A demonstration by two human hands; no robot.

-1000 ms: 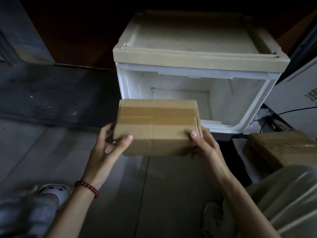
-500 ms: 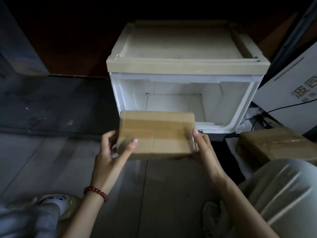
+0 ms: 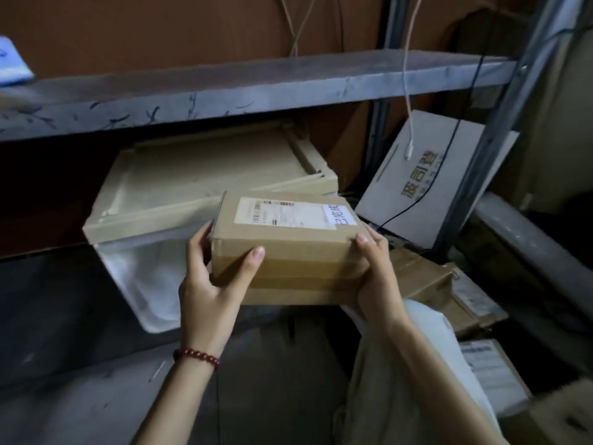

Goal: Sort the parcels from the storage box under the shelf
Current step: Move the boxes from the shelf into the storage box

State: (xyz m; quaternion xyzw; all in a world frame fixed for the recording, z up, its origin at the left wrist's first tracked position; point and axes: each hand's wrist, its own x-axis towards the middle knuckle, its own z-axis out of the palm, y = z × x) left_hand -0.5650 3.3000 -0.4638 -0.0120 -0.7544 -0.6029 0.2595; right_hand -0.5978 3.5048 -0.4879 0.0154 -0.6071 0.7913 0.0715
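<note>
Both hands hold a taped cardboard parcel [image 3: 288,252] up in front of the storage box [image 3: 167,203] under the metal shelf [image 3: 224,88].

The parcel's white label [image 3: 295,211] carries barcodes and print too small to read, plus large characters 已完成; a white carton [image 3: 417,184] behind reads 波司登. The left hand [image 3: 208,284], with a red bead bracelet [image 3: 196,357], and the right hand [image 3: 380,277] grip opposite ends, fingers [image 3: 200,234] curled round the edges and thumbs on the near face. More parcels [image 3: 433,284] lie at right, partly hidden by the arm. The floor [image 3: 80,396] is grey, the room dim.
</note>
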